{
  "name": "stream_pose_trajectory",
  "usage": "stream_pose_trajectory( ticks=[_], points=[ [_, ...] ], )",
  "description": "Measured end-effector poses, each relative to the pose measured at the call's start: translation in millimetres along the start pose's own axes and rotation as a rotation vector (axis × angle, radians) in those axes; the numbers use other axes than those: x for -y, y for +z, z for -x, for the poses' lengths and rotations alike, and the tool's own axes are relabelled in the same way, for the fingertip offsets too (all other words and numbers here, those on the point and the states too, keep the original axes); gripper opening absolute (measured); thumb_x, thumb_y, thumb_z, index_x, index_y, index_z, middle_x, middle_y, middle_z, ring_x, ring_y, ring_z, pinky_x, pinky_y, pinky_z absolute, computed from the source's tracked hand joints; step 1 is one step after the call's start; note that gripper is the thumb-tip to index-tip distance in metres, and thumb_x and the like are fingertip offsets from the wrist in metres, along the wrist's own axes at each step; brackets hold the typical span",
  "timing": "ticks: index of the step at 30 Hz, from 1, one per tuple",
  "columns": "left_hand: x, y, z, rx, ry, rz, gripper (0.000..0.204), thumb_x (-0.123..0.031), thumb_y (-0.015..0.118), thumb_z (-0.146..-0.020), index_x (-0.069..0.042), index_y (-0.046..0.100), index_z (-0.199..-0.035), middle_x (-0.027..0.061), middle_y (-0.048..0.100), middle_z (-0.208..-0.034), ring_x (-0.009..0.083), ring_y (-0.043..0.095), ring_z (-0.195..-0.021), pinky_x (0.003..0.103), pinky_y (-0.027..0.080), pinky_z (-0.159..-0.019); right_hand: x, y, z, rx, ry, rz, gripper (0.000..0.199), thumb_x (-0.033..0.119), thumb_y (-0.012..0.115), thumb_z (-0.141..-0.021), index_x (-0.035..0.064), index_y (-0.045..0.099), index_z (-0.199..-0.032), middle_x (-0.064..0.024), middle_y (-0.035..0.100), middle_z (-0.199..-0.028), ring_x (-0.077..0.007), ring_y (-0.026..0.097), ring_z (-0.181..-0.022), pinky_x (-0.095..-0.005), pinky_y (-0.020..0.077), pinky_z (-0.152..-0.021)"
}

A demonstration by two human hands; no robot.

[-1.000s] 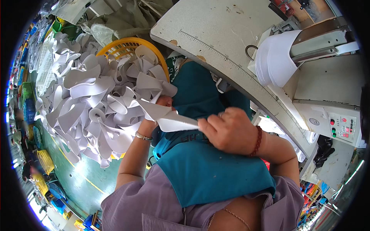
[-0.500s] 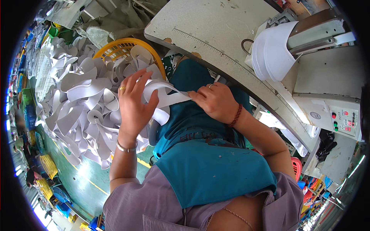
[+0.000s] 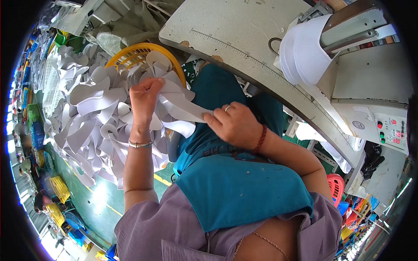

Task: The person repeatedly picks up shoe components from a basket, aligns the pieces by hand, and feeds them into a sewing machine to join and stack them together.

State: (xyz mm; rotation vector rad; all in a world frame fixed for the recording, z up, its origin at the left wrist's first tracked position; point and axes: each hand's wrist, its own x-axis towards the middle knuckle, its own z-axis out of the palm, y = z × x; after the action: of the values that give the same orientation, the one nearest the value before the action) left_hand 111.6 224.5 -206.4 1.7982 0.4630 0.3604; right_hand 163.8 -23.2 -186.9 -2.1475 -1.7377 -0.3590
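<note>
Teal apron (image 3: pixel 246 191) nearest. Beyond, a white strip (image 3: pixel 185 108) spanning both hands: right end clamped between thumb and fingertips of the right hand (image 3: pixel 235 124); left hand (image 3: pixel 144 95) folded over the other end, fingers together, apparently gripping. At left, just beside, a heap (image 3: pixel 102 113) of white pieces, a yellow basket (image 3: pixel 177 65) at its far side. Farther right, a table (image 3: pixel 222 30), then a machine (image 3: pixel 370 78). Possible risks for the strip: creases from hard pulling, a slip from so slight a pinch, snagging against the heap.

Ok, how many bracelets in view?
2: a silver bracelet at the wrist of the left hand, a red beaded bracelet at the wrist of the right hand. Any farther off: too small to tell.
</note>
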Motion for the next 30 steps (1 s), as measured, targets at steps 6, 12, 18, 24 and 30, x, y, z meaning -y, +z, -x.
stream_pose_trajectory(
  ticks=[6,12,18,24,30],
  points=[
    [31,-16,-26,-0.261,-0.023,-0.150,0.015,-0.010,0.062,-0.080,0.004,0.066,-0.084,0.0063,0.064,-0.075,0.0069,0.054,-0.069,0.021,0.043,-0.063,4,-48,12,0.050,0.025,-0.044,0.021,0.012,0.058,-0.072,0.0049,0.060,-0.091,-0.0024,0.049,-0.068,-0.0146,0.051,-0.057,-0.0273,0.0412,-0.052],
    [-41,18,-27,-0.068,0.660,-0.642,0.029,-0.014,0.062,-0.078,0.000,0.062,-0.103,0.0134,0.064,-0.096,0.0218,0.062,-0.084,0.030,0.047,-0.075,-25,-81,27,-0.160,0.216,0.041,0.028,0.003,0.067,-0.064,0.0067,0.063,-0.091,-0.0062,0.059,-0.085,-0.0171,0.054,-0.061,-0.0294,0.0418,-0.050],
    [-85,52,4,0.667,0.265,0.401,0.054,-0.040,0.060,-0.079,0.004,0.055,-0.110,0.0172,0.059,-0.107,0.0259,0.059,-0.097,0.035,0.047,-0.085,-33,-104,12,-0.473,0.165,-0.070,0.029,0.007,0.069,-0.064,0.0116,0.066,-0.092,-0.0075,0.059,-0.095,-0.0216,0.058,-0.075,-0.0284,0.0476,-0.060],
    [-136,109,4,1.434,-0.392,0.722,0.051,-0.039,0.036,-0.092,0.006,0.056,-0.105,0.0242,0.061,-0.095,0.0318,0.063,-0.079,0.037,0.052,-0.070,-38,-113,20,-0.614,0.226,-0.197,0.031,0.000,0.069,-0.065,0.0111,0.067,-0.094,-0.0125,0.055,-0.111,-0.0243,0.056,-0.093,-0.0321,0.0470,-0.073],
    [-172,112,9,1.229,-0.605,0.728,0.060,-0.041,0.023,-0.093,0.008,0.056,-0.099,0.0208,0.062,-0.074,0.0281,0.062,-0.064,0.031,0.051,-0.057,-53,-120,29,-0.561,0.301,-0.195,0.037,-0.006,0.066,-0.069,0.0135,0.066,-0.100,-0.0128,0.050,-0.118,-0.0236,0.054,-0.097,-0.0316,0.0457,-0.075]
  ],
)
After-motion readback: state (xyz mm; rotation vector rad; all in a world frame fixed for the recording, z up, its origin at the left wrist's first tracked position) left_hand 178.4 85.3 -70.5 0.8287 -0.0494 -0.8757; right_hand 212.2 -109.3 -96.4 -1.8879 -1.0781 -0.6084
